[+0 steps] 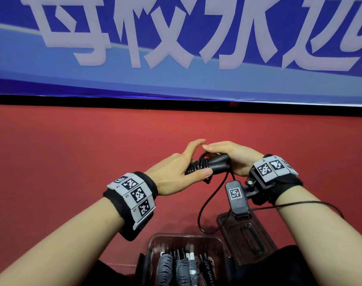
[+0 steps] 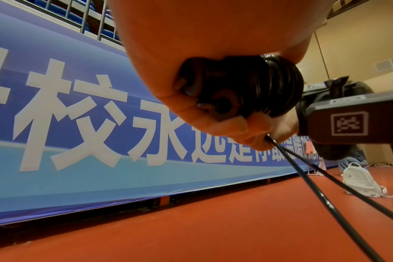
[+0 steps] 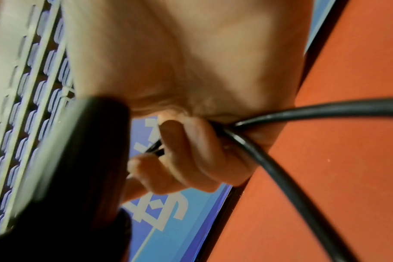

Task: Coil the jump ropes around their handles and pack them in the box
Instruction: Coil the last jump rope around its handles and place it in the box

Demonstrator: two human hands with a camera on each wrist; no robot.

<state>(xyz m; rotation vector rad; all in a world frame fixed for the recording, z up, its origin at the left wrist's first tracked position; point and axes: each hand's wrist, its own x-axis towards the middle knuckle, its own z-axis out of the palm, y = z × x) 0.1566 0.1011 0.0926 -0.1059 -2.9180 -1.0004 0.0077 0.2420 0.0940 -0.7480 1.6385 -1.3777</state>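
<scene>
A black jump rope is held between both hands above the red floor. Its two handles point(image 1: 216, 165) lie side by side, with several turns of rope coil point(image 1: 196, 168) wound round their left end. My left hand point(image 1: 188, 163) grips that end, thumb pressed on the coil; the left wrist view shows its fingers point(image 2: 215, 124) curled under the handle ends point(image 2: 222, 99). My right hand point(image 1: 223, 153) grips the other end, and its fingers point(image 3: 186, 150) curl round the rope point(image 3: 280, 170). The loose rope point(image 1: 205, 203) hangs in a loop and trails over my right forearm.
A clear plastic box point(image 1: 153, 240) sits just below my hands and holds several coiled grey and black ropes. Its lid point(image 1: 256, 226) lies to the right of it. A blue banner point(image 1: 176, 48) runs along the far floor edge. A white backpack point(image 2: 361, 180) sits on the floor further off.
</scene>
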